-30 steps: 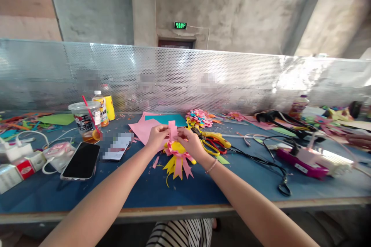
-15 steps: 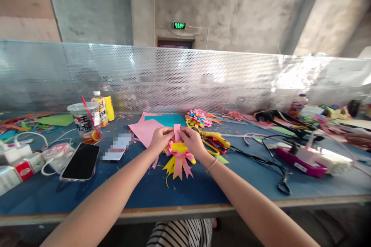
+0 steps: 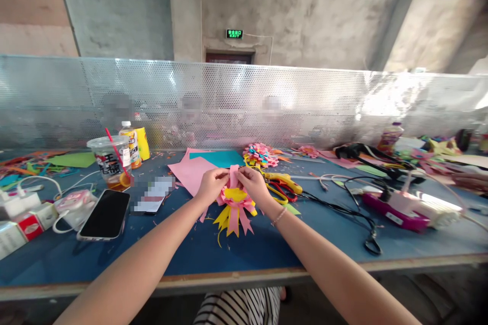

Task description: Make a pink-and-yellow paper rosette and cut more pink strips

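Observation:
Between my fingertips is a pink paper strip (image 3: pixel 234 174), standing up above a paper flower (image 3: pixel 235 195). My left hand (image 3: pixel 214 184) pinches the strip's left edge, and my right hand (image 3: pixel 251 183) pinches its right edge. The flower has a yellow centre, pink looped petals, and pink and yellow tails with notched ends (image 3: pixel 239 219) hanging toward me on the blue table. Just right of my right hand lie scissors with yellow and red handles (image 3: pixel 284 185). Pink paper sheets (image 3: pixel 188 172) lie behind my left hand.
A finished-looking multicoloured paper flower (image 3: pixel 261 155) sits at the back. To the left are a phone (image 3: pixel 105 214), a drink cup (image 3: pixel 110 162) and a bottle (image 3: pixel 130 144). Black cables (image 3: pixel 343 210) and a purple power strip (image 3: pixel 396 212) lie to the right. A perforated metal divider (image 3: pixel 236 106) stands behind.
The top of the pink strip sits slightly lower and looks more bent. Both hands stay pinched at nearly the same place; the view has shifted slightly.

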A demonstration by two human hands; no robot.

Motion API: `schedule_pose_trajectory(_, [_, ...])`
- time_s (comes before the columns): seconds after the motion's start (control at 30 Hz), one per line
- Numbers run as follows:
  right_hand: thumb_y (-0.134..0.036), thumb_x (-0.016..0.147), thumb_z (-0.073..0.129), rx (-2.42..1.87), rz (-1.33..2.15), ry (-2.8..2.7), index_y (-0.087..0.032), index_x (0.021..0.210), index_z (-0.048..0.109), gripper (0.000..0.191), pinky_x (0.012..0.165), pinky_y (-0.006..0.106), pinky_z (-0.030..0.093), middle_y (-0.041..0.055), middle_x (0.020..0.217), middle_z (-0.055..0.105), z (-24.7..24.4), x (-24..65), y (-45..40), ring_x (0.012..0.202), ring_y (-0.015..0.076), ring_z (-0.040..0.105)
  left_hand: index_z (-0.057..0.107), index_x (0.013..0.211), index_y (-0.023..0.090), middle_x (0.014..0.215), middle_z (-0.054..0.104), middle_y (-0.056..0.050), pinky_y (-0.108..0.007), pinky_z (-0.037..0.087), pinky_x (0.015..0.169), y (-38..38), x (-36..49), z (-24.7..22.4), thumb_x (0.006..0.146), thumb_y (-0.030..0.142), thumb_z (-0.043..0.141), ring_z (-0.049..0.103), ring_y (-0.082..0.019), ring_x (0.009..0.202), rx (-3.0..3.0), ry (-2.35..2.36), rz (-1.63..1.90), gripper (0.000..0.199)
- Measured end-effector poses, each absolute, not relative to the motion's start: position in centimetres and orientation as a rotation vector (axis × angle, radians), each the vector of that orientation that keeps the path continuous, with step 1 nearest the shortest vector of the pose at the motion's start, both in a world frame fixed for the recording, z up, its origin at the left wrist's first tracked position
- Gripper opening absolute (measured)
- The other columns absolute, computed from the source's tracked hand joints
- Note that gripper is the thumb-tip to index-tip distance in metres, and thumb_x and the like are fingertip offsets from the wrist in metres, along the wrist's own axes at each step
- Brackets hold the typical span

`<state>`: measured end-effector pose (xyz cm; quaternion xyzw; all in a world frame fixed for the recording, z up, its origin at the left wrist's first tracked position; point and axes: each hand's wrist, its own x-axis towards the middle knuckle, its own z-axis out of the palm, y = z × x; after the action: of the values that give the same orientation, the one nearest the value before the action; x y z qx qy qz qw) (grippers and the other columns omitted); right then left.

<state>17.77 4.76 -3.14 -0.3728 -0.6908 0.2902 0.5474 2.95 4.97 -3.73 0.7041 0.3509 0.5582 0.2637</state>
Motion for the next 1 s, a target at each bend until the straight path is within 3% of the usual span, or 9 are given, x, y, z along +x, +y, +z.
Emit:
schedule_pose_trajectory(0.23, [-0.043, 0.072, 0.058, -0.821, 0.812, -1.595, -0.02, 0.067, 0.044, 0.027, 0.043, 0.023, 0.037, -0.0051, 0.05, 0.047, -3.26, 17.74, 4.97, 0.043, 0.0095, 0.046, 0.067, 0.08, 0.015, 0.082, 0.068, -0.004, -0.025, 0.047, 0.071, 5.01, 3.06, -3.79, 0.073, 0.014, 0.05, 0.062, -0.016, 0.077, 1.912, 0.945, 1.505, 0.019])
schedule_pose_trajectory(0.4, [-0.041, 0.07, 0.061, -0.812, 0.945, -1.517, -0.021, 0.08, 0.045, 0.027, 0.043, 0.021, 0.034, -0.008, 0.051, 0.045, -3.17, 17.64, 4.81, 0.043, 0.0078, 0.044, 0.067, 0.081, 0.015, 0.082, 0.068, -0.005, -0.025, 0.047, 0.07, 4.94, 3.06, -3.77, 0.074, 0.016, 0.051, 0.062, -0.016, 0.076, 1.914, 0.921, 1.506, 0.018])
schedule_pose_trajectory(0.6, [-0.04, 0.068, 0.062, -0.808, 0.928, -1.562, -0.019, 0.066, 0.047, 0.027, 0.043, 0.021, 0.03, -0.0058, 0.055, 0.044, -3.18, 17.9, 5.09, 0.045, 0.006, 0.038, 0.068, 0.085, 0.016, 0.082, 0.068, -0.004, -0.024, 0.047, 0.068, 4.96, 3.1, -3.75, 0.075, 0.021, 0.052, 0.062, -0.016, 0.076, 1.886, 0.882, 1.474, 0.019])
schedule_pose_trajectory(1.0, [-0.042, 0.063, 0.067, -0.748, 1.077, -1.435, -0.018, 0.068, 0.049, 0.03, 0.045, 0.02, 0.031, -0.0053, 0.057, 0.047, -3.16, 18.0, 5.03, 0.047, 0.0053, 0.039, 0.059, 0.082, 0.015, 0.08, 0.065, -0.004, -0.024, 0.047, 0.067, 4.89, 3.34, -3.73, 0.074, 0.021, 0.052, 0.061, -0.015, 0.075, 1.773, 0.928, 1.49, 0.012])
